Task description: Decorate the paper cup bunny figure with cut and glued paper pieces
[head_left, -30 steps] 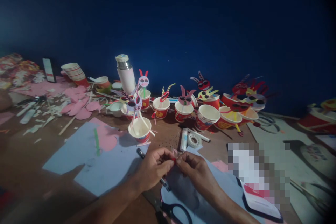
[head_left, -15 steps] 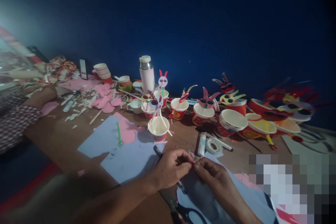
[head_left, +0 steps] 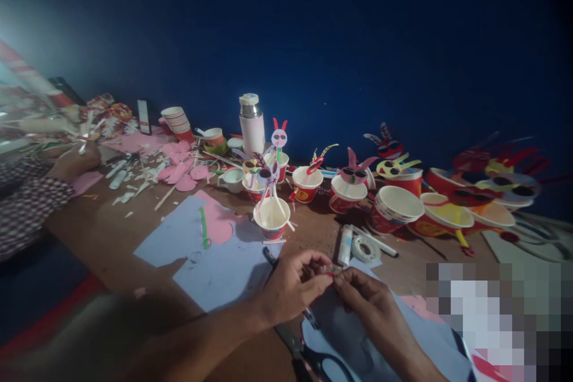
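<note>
My left hand point(head_left: 293, 285) and my right hand point(head_left: 364, 298) meet fingertip to fingertip above the table, both pinched on a small red and pale paper piece point(head_left: 332, 271). Under them lies a light blue paper sheet point(head_left: 224, 271) and a black pen point(head_left: 270, 257). Black-handled scissors point(head_left: 313, 358) rest just below my wrists. A paper cup with a bunny figure on sticks point(head_left: 271, 215) stands right behind my left hand. A glue stick point(head_left: 344, 246) and a roll of tape point(head_left: 364, 248) lie behind my right hand.
A row of red paper cups with paper animal faces point(head_left: 353, 188) runs along the back, beside a white flask point(head_left: 250, 124) and a cup stack point(head_left: 176, 122). Pink cut-outs point(head_left: 179, 173) and scraps litter the left. Another person's sleeve and hand point(head_left: 40, 185) rest at the left edge.
The view swung left, bringing another person's arm into view at the left. My hands stay together on the small paper piece, fingers shifting slightly.
</note>
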Available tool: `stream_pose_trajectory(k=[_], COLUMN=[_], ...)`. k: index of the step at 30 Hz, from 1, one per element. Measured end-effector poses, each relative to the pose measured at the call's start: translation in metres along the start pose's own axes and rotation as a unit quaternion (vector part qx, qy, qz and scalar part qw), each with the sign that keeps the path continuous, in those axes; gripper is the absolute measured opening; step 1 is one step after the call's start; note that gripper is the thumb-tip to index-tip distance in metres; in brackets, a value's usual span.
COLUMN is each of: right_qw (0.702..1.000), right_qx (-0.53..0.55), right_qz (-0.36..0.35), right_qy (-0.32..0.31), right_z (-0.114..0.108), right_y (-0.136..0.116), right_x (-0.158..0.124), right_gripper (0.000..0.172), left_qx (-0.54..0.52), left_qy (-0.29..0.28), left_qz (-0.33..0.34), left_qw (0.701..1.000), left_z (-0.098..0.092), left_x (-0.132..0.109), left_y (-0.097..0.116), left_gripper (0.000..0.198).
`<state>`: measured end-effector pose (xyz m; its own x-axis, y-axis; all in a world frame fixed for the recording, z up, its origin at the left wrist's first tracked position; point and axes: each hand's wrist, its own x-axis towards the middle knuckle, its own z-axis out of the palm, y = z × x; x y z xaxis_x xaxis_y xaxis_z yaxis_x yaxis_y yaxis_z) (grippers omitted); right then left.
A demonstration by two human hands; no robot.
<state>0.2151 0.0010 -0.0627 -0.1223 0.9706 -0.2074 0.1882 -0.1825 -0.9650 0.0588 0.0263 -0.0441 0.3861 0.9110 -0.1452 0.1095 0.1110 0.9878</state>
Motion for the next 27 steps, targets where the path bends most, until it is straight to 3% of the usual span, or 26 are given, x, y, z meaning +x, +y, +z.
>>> stream_pose_trajectory(k=[4, 7, 9, 11, 14, 21, 24, 27], right_qw=[1.000, 0.999, 0.998, 0.997, 0.995, 0.996, 0.994, 0.993], right_qx=[0.018, 0.041, 0.058, 0.078, 0.096, 0.093, 0.108, 0.115], right_qz=[0.007, 0.008, 0.004, 0.005, 0.007, 0.011, 0.012, 0.009], right_qy=[0.010, 0.019, 0.024, 0.025, 0.027, 0.012, 0.004, 0.009], right_z=[0.001, 0.001, 0.001, 0.001, 0.001, 0.003, 0.004, 0.006], right_y=[-0.004, -0.010, -0.011, -0.011, -0.009, -0.004, -0.004, -0.004], right_x=[0.001, 0.001, 0.001, 0.001, 0.000, -0.001, -0.003, -0.006], right_gripper=[0.040, 0.040, 0.039, 0.038, 0.038, 0.041, 0.040, 0.039], left_qx=[0.133, 0.251, 0.310, 0.349, 0.376, 0.357, 0.312, 0.236], left_qy=[0.019, 0.012, 0.009, 0.009, 0.012, 0.000, 0.005, 0.003], left_qz=[0.126, 0.293, 0.370, 0.408, 0.432, 0.452, 0.426, 0.366], left_qw=[0.983, 0.923, 0.876, 0.843, 0.820, 0.818, 0.849, 0.900], left_z=[-0.001, -0.005, -0.007, -0.009, -0.011, -0.011, -0.008, -0.006], left_x=[-0.003, -0.002, -0.001, 0.001, 0.003, 0.004, 0.003, 0.001], left_y=[-0.001, -0.004, -0.006, -0.008, -0.011, -0.011, -0.011, -0.010], left_gripper=[0.018, 0.019, 0.021, 0.023, 0.023, 0.021, 0.018, 0.017])
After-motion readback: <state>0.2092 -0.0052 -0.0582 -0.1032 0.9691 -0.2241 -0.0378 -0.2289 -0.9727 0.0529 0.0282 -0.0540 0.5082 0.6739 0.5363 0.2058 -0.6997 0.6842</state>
